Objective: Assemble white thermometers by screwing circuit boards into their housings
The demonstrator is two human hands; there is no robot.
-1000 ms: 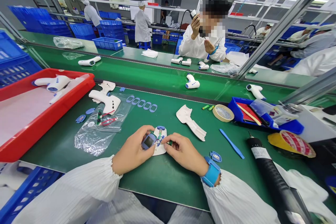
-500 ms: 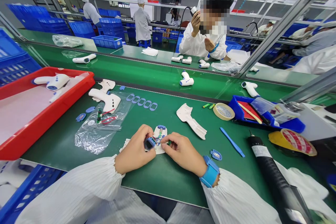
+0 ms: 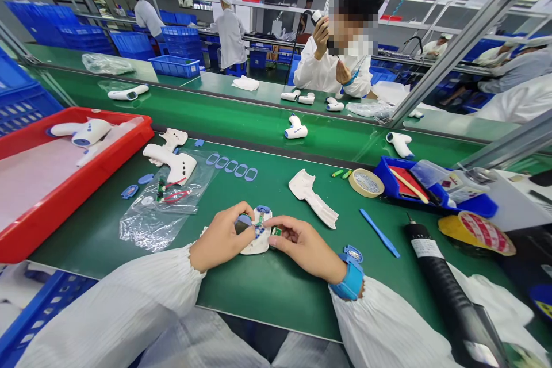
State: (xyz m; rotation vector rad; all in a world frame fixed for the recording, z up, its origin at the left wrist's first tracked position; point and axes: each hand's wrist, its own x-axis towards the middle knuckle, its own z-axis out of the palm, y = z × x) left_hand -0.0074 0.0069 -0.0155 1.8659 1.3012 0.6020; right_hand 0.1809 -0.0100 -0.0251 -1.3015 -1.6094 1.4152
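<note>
My left hand [image 3: 224, 236] is closed, thumb and fingers pinching a small display module [image 3: 244, 225] with a dark screen. Just below the fingertips lies an open white thermometer housing [image 3: 255, 248], with blue parts and wiring inside. My right hand [image 3: 306, 244] comes in from the other side, its index fingertip touching the housing's inner parts. Between that hand's thumb and fingers shows a small green circuit board [image 3: 276, 232]. Part of the housing is hidden behind both hands. A blue oval part [image 3: 353, 252] lies beside my right wristband.
Ahead lies an empty white shell half [image 3: 313, 198]. A blue pry tool [image 3: 379, 233], a tape roll [image 3: 366, 183] and a black electric screwdriver [image 3: 448, 293] are at right. On the left are a plastic bag [image 3: 150, 227] and a red tray [image 3: 86, 190]. Thermometers lie on the green belt [image 3: 224, 118].
My right index finger has straightened over the housing, and the display module has turned in my left hand. Thermometers on the belt have shifted left.
</note>
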